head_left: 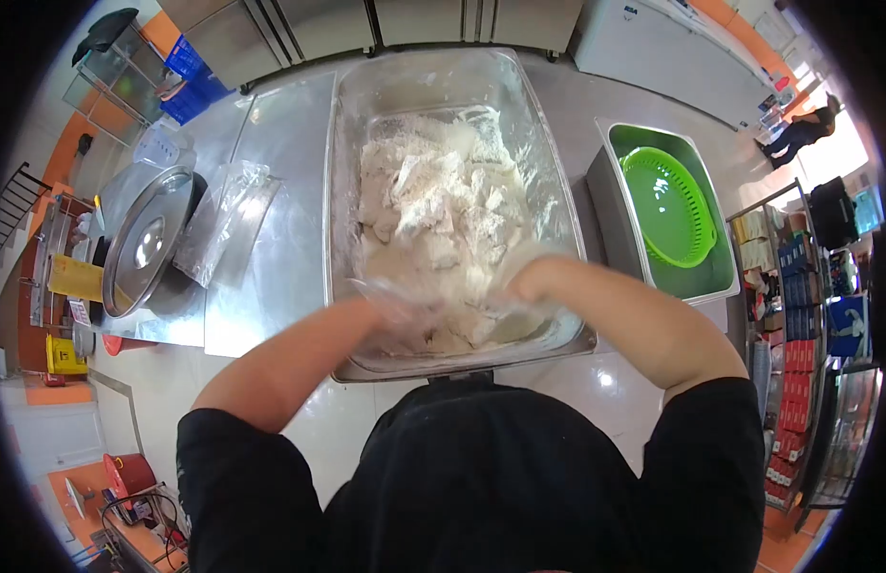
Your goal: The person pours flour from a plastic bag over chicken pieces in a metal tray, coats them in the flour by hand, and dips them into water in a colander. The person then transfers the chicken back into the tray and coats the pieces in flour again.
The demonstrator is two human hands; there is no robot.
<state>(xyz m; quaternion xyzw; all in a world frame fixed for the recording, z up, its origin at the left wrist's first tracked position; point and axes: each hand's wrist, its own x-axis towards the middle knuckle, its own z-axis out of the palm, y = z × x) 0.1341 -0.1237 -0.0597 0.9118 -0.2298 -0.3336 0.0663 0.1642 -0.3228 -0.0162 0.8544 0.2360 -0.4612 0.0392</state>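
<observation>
Taking the metal tub (341,191) as our clock face, with 12 o'clock farthest from our body, we are keeping both arms inside its near half. A whitish, lumpy, floury mixture (443,205) is covering much of the tub's floor, with loose powder clinging to the walls. Our left hand (405,310) is touching the mixture at about 7 o'clock, and something thin and clear, like plastic, is showing around it. Our right hand (524,277) is reaching into the mixture between 4 and 5 o'clock. Both are blurring, so we cannot tell whether the fingers are spread, pressed together or pinching any of it.

On the metal bench (295,124), a clear plastic bag (223,220) is lying at 9 o'clock, and a round metal lid (151,244) is sitting just beyond it. At 3 o'clock, a green plastic basket (667,205) is resting inside a smaller metal container (626,181), near the tub. A blue crate (190,81) is standing at 10 o'clock, and well apart from us a person in dark clothes (801,134) is standing between 2 and 3 o'clock
</observation>
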